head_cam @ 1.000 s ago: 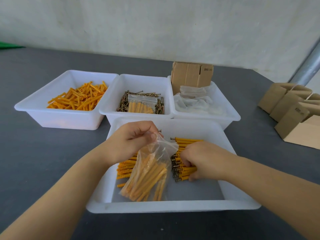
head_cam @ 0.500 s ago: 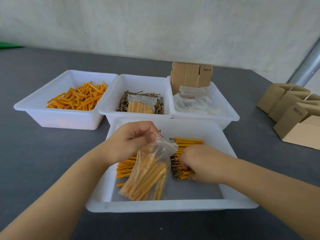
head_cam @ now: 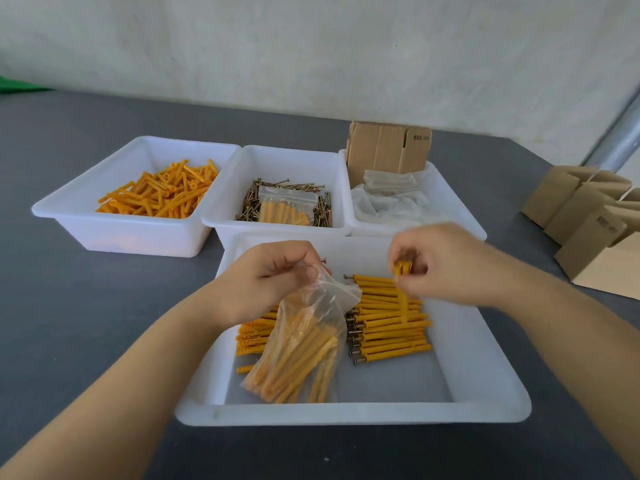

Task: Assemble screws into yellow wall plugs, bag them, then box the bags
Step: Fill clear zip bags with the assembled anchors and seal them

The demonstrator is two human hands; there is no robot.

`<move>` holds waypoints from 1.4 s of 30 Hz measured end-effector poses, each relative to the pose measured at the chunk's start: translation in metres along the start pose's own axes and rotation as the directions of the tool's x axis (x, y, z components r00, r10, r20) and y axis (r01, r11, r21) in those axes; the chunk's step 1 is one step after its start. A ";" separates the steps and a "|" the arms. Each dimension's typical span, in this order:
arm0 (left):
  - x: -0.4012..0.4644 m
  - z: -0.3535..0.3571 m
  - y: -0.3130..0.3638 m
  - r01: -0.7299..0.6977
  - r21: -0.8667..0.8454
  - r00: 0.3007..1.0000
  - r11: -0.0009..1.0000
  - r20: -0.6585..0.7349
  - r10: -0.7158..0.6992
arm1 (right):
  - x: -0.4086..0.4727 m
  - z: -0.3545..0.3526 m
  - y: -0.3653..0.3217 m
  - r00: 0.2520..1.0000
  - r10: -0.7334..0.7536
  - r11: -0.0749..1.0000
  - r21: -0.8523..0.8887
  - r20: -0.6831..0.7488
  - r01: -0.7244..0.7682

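My left hand pinches the mouth of a clear plastic bag partly filled with yellow wall plugs; the bag hangs into the near white tray. My right hand is raised above the tray and grips a small bunch of yellow plugs, seen end-on. Below it a pile of assembled plugs with screws lies in the tray. More plugs lie behind the bag at the left.
Three white bins stand behind: loose yellow plugs, screws with a filled bag on top, and empty bags with flat cardboard. Folded cardboard boxes sit on the grey table at right.
My right hand has lifted from the pile with a bunch of plugs and moved up and right. My left hand and the bag have stayed in place.
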State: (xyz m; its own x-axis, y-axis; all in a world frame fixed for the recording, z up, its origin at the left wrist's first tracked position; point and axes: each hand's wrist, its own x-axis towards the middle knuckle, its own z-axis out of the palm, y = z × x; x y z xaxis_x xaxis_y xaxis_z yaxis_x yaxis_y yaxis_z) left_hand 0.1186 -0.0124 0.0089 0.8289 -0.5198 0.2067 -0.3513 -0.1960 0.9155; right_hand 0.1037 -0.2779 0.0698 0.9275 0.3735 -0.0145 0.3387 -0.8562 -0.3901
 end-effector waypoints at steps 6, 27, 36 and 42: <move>-0.001 0.000 0.001 -0.021 -0.012 1.000 1.000 0.004 0.021 | 0.026 -0.016 -0.008 0.992 0.044 0.898 0.439 -0.118 0.012; -0.001 -0.002 -0.001 -0.031 0.000 0.999 1.000 0.026 0.031 | 0.057 0.028 -0.046 0.935 -0.105 0.951 0.309 0.338 -0.004; -0.003 -0.002 0.000 -0.020 0.031 1.000 0.999 0.004 0.020 | 0.060 0.034 -0.039 0.992 -0.124 0.976 0.185 0.017 0.119; -0.002 -0.002 -0.003 -0.012 0.012 1.000 1.000 0.026 0.012 | 0.037 0.028 0.002 0.956 0.032 0.981 -0.190 0.293 0.026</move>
State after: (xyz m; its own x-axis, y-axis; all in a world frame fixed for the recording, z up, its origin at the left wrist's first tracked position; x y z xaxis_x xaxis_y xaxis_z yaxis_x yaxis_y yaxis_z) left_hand 0.1186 -0.0094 0.0064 0.8132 -0.5435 0.2083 -0.3663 -0.1998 0.9088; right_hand 0.1345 -0.2555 0.0426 0.8509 0.4343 -0.2956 0.3862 -0.8985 -0.2085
